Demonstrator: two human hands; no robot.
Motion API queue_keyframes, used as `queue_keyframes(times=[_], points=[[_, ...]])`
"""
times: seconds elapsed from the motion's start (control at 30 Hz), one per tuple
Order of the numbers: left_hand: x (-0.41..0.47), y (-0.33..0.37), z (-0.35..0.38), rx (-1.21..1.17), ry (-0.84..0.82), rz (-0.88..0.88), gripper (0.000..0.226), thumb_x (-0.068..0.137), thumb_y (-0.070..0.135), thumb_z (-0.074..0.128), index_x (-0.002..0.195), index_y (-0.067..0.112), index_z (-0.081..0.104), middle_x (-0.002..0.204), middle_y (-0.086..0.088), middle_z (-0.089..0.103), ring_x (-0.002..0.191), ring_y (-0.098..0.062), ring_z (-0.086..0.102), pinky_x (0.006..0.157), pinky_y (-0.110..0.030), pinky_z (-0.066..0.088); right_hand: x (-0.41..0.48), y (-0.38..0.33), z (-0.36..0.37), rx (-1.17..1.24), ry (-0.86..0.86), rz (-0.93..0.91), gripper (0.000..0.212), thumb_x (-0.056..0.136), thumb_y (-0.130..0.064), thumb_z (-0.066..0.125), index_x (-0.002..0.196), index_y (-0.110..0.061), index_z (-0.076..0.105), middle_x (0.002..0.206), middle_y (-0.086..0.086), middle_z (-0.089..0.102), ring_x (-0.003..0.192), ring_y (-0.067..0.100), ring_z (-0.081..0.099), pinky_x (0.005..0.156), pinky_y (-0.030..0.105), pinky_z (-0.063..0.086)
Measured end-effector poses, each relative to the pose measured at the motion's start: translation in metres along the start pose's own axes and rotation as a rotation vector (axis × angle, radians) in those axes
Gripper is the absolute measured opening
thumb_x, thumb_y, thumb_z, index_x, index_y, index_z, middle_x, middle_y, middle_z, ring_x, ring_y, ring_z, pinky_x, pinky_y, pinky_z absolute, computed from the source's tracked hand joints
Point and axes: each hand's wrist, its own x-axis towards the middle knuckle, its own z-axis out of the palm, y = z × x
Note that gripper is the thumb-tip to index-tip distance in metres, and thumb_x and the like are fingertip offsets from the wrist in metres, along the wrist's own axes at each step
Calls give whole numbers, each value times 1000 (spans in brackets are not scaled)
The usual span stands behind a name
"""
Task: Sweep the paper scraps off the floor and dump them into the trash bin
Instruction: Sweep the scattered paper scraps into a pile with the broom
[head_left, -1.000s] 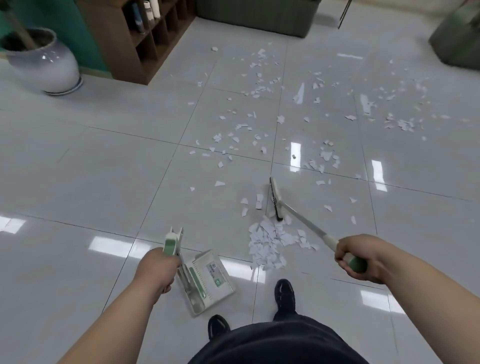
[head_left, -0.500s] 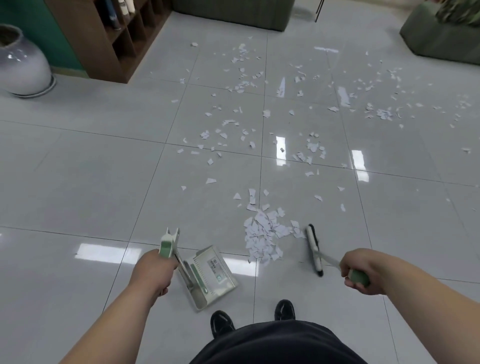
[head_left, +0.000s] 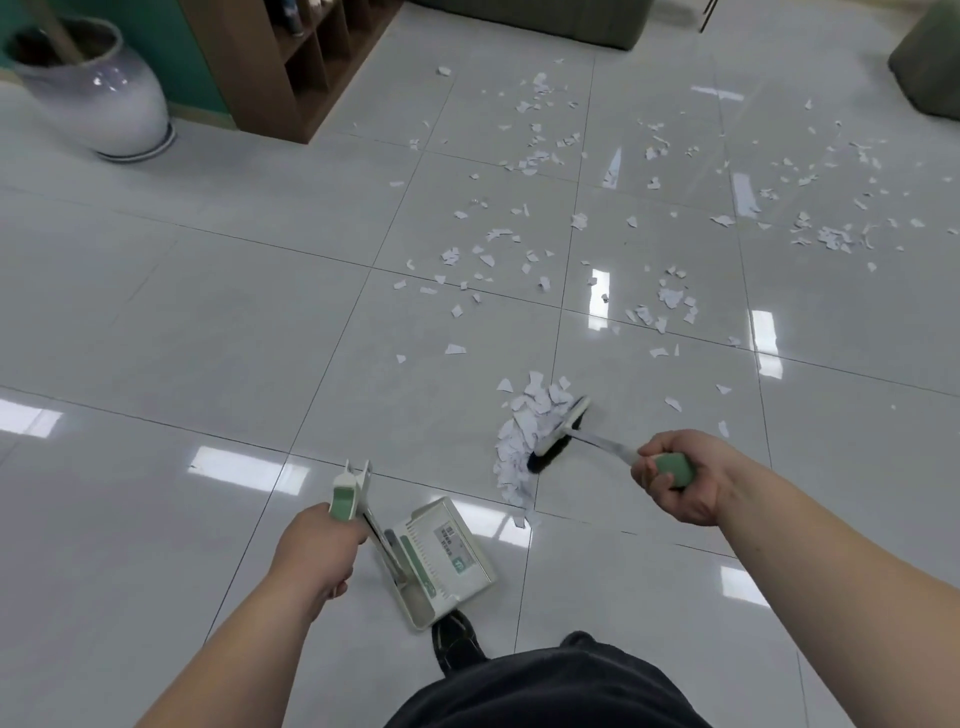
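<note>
Our right hand (head_left: 675, 475), clenching the broom (head_left: 557, 435), had swung it against the scrap pile (head_left: 517, 441) — left hand (head_left: 317, 551) held the dustpan (head_left: 441, 561) ready.

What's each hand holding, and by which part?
The left hand grips the dustpan by its upright handle's top; the right hand grips the broom by its green handle end.

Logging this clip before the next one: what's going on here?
A person is sweeping torn paper on a tiled floor. The right hand grips a broom, its brush against a pile of scraps. The left hand holds the handle of a dustpan resting on the floor near the pile. Loose scraps lie scattered farther out.
</note>
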Motion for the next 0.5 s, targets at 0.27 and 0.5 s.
queue_keyframes(times=[0.27, 0.5], points=[[3, 4, -3, 44, 49, -21, 19, 82, -2, 49, 71, 12, 45, 63, -8, 39, 49, -21, 29, 43, -23, 30, 43, -34, 32, 161, -103, -99, 23, 91, -8, 50, 113, -11, 45, 71, 5, 50, 37, 12, 52, 30, 15, 34], [7, 18, -7, 69, 38, -3, 19, 84, -2, 50, 72, 11, 45, 63, -9, 40, 49, -20, 31, 46, -24, 31, 0, -26, 29, -180, 54, -180, 11, 88, -4, 53, 97, -11, 51, 66, 9, 53, 31, 15, 50, 32, 14, 35]])
